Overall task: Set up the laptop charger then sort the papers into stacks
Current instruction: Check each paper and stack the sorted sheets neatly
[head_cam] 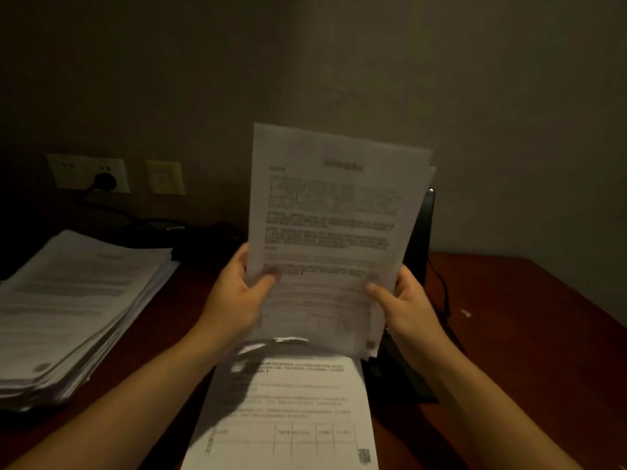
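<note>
At centre: left hand (237, 293) and right hand (407, 307) pinch sheaf (332, 215) at lower corners, upright for reading. Stack (74, 307) at 9 o'clock; plug (104, 180) in socket (86, 173) at 10.

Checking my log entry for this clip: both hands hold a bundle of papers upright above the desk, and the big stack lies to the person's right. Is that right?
One detail is off. In the head view the left hand and right hand do hold the bundle of papers upright above the desk, but the big stack lies to the person's left, not right.
</note>
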